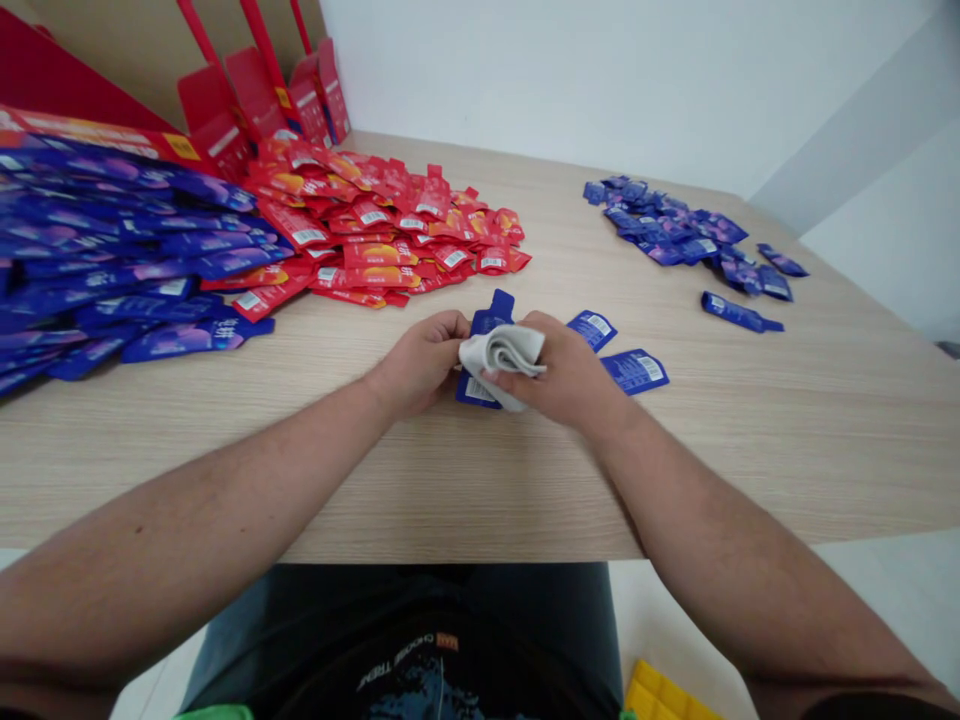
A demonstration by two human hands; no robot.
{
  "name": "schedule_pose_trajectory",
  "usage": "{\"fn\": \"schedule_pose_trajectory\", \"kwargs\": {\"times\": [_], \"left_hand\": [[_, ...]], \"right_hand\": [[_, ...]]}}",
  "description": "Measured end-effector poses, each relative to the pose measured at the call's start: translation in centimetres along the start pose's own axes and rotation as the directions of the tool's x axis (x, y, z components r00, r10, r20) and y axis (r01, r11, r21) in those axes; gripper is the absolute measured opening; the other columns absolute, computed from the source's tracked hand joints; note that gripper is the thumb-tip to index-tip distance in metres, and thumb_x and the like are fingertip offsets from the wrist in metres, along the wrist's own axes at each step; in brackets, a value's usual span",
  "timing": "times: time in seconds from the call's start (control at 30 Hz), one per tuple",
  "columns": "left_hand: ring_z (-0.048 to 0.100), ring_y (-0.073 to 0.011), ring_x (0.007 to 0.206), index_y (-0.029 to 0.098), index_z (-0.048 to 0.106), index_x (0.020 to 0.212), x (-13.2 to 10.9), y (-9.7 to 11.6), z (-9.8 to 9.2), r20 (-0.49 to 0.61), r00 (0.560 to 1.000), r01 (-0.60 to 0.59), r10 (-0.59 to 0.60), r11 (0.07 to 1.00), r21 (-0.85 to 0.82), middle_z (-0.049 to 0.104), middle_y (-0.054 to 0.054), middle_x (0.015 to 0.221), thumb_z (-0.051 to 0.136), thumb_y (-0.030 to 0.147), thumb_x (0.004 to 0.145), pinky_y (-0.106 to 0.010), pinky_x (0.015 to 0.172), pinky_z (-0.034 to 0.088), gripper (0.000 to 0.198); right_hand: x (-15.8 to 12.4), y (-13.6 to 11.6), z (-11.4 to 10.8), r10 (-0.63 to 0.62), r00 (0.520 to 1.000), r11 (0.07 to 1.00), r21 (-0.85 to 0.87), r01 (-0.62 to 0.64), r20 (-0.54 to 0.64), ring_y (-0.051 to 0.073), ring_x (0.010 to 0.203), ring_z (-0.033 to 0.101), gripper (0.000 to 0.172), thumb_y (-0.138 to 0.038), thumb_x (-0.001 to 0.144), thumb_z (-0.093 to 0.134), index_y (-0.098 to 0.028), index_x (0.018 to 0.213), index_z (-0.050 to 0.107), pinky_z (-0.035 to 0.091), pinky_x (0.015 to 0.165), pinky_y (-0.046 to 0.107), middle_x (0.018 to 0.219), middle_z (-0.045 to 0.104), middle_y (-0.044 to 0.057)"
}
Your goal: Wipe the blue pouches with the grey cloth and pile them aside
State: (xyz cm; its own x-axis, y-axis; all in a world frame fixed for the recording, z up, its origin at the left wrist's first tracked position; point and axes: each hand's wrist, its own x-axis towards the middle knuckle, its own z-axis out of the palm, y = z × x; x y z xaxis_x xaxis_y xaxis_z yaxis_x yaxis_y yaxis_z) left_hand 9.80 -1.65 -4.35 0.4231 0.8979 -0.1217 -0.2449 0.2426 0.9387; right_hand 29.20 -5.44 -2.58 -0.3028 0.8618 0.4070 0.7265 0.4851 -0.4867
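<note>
My left hand (425, 362) pinches the left edge of a blue sachet (491, 312), whose narrow neck points away from me. In my right hand (566, 372) is a folded white cloth (517, 350), pressed over the front of that sachet and hiding part of it. A white barcode label shows near the sachet's lower end. Beside my right hand, two more blue sachets (636, 371) lie on the table, partly covered by the hand.
Red sachets (390, 235) are heaped at the back left, beside a large pile of blue sachets (135, 250). Red cartons (255, 95) stand behind them. A smaller group of blue sachets (675, 225) lies at the back right of the wooden table (480, 500).
</note>
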Motion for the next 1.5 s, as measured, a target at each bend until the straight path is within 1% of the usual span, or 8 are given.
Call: {"fn": "schedule_pose_trajectory", "kwargs": {"times": [0.3, 0.4, 0.77, 0.93, 1.1, 1.23, 1.37, 1.5], "left_hand": [[0.044, -0.009, 0.047, 0.02, 0.049, 0.068, 0.0, 0.4, 0.5, -0.123, 0.992, -0.037, 0.04, 0.999, 0.023, 0.048, 0.006, 0.054, 0.066, 0.008, 0.07, -0.021, 0.048, 0.035, 0.021], [0.043, -0.0091, 0.046, 0.02, 0.047, 0.068, 0.0, 0.5, 0.6, -0.136, 0.989, -0.055, 0.053, 0.998, -0.007, 0.047, 0.006, 0.054, 0.066, 0.007, 0.07, -0.021, 0.047, 0.034, 0.023], [0.045, -0.0095, 0.047, 0.02, 0.048, 0.067, 0.1, 0.4, 0.5, -0.119, 0.992, -0.05, 0.051, 0.999, 0.018, 0.048, 0.006, 0.054, 0.067, 0.008, 0.069, -0.021, 0.047, 0.036, 0.022], [0.052, -0.012, 0.054, 0.02, 0.048, 0.069, 0.3, 0.1, 0.3, -0.114, 0.993, -0.036, 0.033, 0.999, -0.024, 0.053, 0.004, 0.06, 0.069, 0.01, 0.069, -0.024, 0.053, 0.046, 0.024], [0.05, -0.011, 0.05, 0.02, 0.048, 0.07, 0.4, 0.4, 0.0, -0.121, 0.991, -0.06, 0.054, 0.997, -0.048, 0.051, 0.005, 0.058, 0.068, 0.01, 0.068, -0.023, 0.049, 0.043, 0.022], [0.059, -0.0147, 0.058, 0.021, 0.05, 0.078, 0.0, 1.0, 0.0, -0.061, 0.997, -0.044, 0.043, 0.999, -0.021, 0.06, 0.003, 0.067, 0.068, 0.014, 0.071, -0.028, 0.052, 0.053, 0.02], [0.057, -0.0138, 0.056, 0.021, 0.047, 0.074, -0.1, 0.7, 0.0, -0.025, 0.999, -0.021, 0.022, 0.999, 0.038, 0.057, 0.004, 0.064, 0.068, 0.014, 0.069, -0.028, 0.052, 0.054, 0.023], [0.059, -0.0145, 0.058, 0.021, 0.048, 0.075, -0.2, 0.3, -0.2, 0.074, 0.997, -0.011, 0.003, 0.994, 0.111, 0.057, 0.003, 0.067, 0.069, 0.018, 0.07, -0.028, 0.052, 0.053, 0.022]], "right_hand": [[-0.4, -1.3, 0.6, -0.097, 0.979, 0.989, -0.09, 0.114, 0.179, 0.023, 0.092, 0.061, 0.02, -0.033, 0.084, 0.079, -0.02, 0.096, 0.07, 0.047, 0.079, 0.034, 0.097, 0.065, 0.006], [-0.4, -1.2, 0.8, -0.044, 0.995, 0.99, -0.129, 0.055, 0.086, 0.025, 0.098, 0.06, 0.02, -0.036, 0.086, 0.077, -0.02, 0.096, 0.069, 0.047, 0.083, 0.036, 0.096, 0.064, 0.007], [-0.3, -1.0, 1.1, -0.084, 0.982, 0.991, -0.09, 0.1, 0.168, 0.023, 0.092, 0.059, 0.02, -0.036, 0.084, 0.078, -0.02, 0.093, 0.069, 0.046, 0.079, 0.034, 0.096, 0.063, 0.005], [-0.1, -0.5, 0.8, -0.01, 1.0, 0.995, -0.097, 0.008, -0.021, 0.025, 0.095, 0.06, 0.022, -0.039, 0.087, 0.074, -0.02, 0.097, 0.07, 0.047, 0.083, 0.037, 0.091, 0.064, 0.006], [-0.1, -0.3, 0.5, -0.093, 0.973, 0.995, 0.002, 0.095, 0.213, 0.023, 0.089, 0.062, 0.017, -0.033, 0.082, 0.078, -0.021, 0.092, 0.071, 0.048, 0.08, 0.034, 0.09, 0.065, 0.004], [-0.1, 0.1, -0.2, 0.102, 0.991, 0.995, -0.008, -0.103, -0.084, 0.024, 0.088, 0.062, 0.026, -0.043, 0.086, 0.074, -0.02, 0.099, 0.07, 0.048, 0.078, 0.037, 0.094, 0.066, 0.006], [0.1, 0.4, -0.4, 0.069, 0.997, 0.997, 0.028, -0.07, 0.034, 0.024, 0.085, 0.063, 0.028, -0.045, 0.081, 0.078, -0.021, 0.095, 0.072, 0.05, 0.078, 0.038, 0.09, 0.068, 0.005], [0.3, 0.7, -0.6, 0.124, 0.977, 0.992, 0.057, -0.115, -0.173, 0.028, 0.095, 0.066, 0.035, -0.051, 0.087, 0.072, -0.022, 0.106, 0.073, 0.052, 0.087, 0.044, 0.102, 0.072, 0.008]]}}
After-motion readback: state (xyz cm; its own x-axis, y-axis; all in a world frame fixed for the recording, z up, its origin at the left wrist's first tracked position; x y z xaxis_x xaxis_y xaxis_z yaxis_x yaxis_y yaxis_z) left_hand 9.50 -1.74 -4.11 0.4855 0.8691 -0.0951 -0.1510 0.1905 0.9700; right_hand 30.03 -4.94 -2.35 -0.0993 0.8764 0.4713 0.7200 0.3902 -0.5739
